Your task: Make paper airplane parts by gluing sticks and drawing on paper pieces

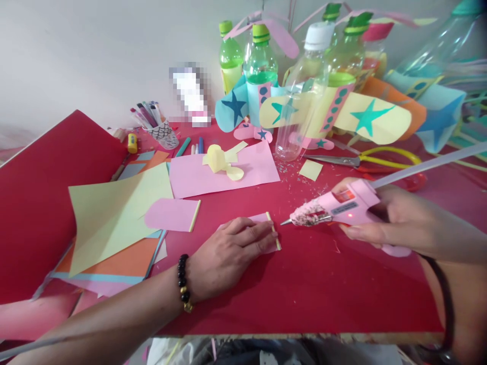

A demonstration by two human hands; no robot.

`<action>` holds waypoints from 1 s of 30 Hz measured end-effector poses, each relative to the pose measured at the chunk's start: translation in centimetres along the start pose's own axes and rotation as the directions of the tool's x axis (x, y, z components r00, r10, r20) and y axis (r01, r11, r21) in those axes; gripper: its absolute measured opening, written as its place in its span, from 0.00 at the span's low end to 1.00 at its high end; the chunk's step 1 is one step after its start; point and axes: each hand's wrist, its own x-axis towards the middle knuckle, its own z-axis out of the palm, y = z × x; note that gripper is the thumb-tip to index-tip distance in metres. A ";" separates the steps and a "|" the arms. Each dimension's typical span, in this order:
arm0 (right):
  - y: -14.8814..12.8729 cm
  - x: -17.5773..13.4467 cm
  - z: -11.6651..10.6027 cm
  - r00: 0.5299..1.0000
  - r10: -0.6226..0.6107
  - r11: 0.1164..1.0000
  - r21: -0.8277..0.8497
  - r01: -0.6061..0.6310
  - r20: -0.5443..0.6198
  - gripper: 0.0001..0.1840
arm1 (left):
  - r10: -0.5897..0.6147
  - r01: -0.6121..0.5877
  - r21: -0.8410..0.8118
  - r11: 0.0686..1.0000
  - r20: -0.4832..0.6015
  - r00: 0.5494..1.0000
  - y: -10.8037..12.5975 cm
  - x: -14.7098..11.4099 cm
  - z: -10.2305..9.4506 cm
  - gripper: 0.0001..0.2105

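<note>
Glue gun point(355, 203) right of left hand point(228, 251), bottles point(262, 63) behind, pen cup point(166, 135) left of bottles

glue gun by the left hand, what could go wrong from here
Burn: the nozzle of the pink glue gun points towards the left hand's fingertips, and its red light is lit, so it may be hot.

Stray glue: those fingers cover part of the pale yellow strip on the pink paper, so glue put there might reach skin.
</note>
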 end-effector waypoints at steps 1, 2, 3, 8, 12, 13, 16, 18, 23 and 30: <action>0.1 0.0 0.0 0.999 -0.003 1.000 -0.001 0.003 0.044 0.21 | 0.000 0.000 -0.001 1.000 -0.002 1.000 0.0 0.0 0.0 0.20; 0.2 0.0 -0.1 0.996 -0.006 1.000 -0.007 0.007 0.088 0.19 | 0.000 0.000 -0.002 1.000 -0.005 1.000 0.1 0.0 -0.1 0.20; 0.2 -0.1 -0.1 0.994 -0.005 1.000 -0.012 0.007 0.108 0.18 | 0.000 -0.001 -0.002 1.000 -0.011 1.000 0.1 0.0 -0.1 0.20; 0.3 -0.1 -0.2 0.994 0.000 1.000 -0.009 0.001 0.111 0.18 | -0.016 0.016 0.002 1.000 -0.042 0.999 0.4 0.0 -0.1 0.18; 0.4 0.0 -0.1 0.996 -0.028 1.000 0.006 0.027 0.083 0.19 | -0.029 0.029 0.012 0.999 -0.058 0.998 0.6 0.1 0.0 0.18; 0.4 -0.1 -0.1 0.997 -0.026 1.000 0.008 0.026 0.078 0.20 | -0.029 0.030 0.015 0.999 -0.055 0.998 0.6 0.1 0.0 0.18; 0.4 -0.1 -0.1 0.996 -0.001 1.000 0.008 0.000 0.091 0.19 | -0.032 0.033 0.024 0.999 -0.048 0.998 0.7 0.1 0.0 0.18; 0.3 -0.2 0.0 0.994 0.013 1.000 0.007 -0.014 0.107 0.18 | -0.031 0.032 0.028 0.999 -0.047 0.998 0.7 0.1 0.0 0.18; -0.4 -0.1 0.0 0.995 -0.008 1.000 0.019 0.006 0.103 0.17 | -0.027 0.029 0.030 0.999 -0.047 0.999 0.6 0.1 -0.1 0.18; -1.1 -0.1 0.1 0.997 -0.023 1.000 0.011 0.022 0.072 0.17 | -0.026 0.025 -0.029 0.999 -0.032 0.999 0.5 0.1 -0.8 0.19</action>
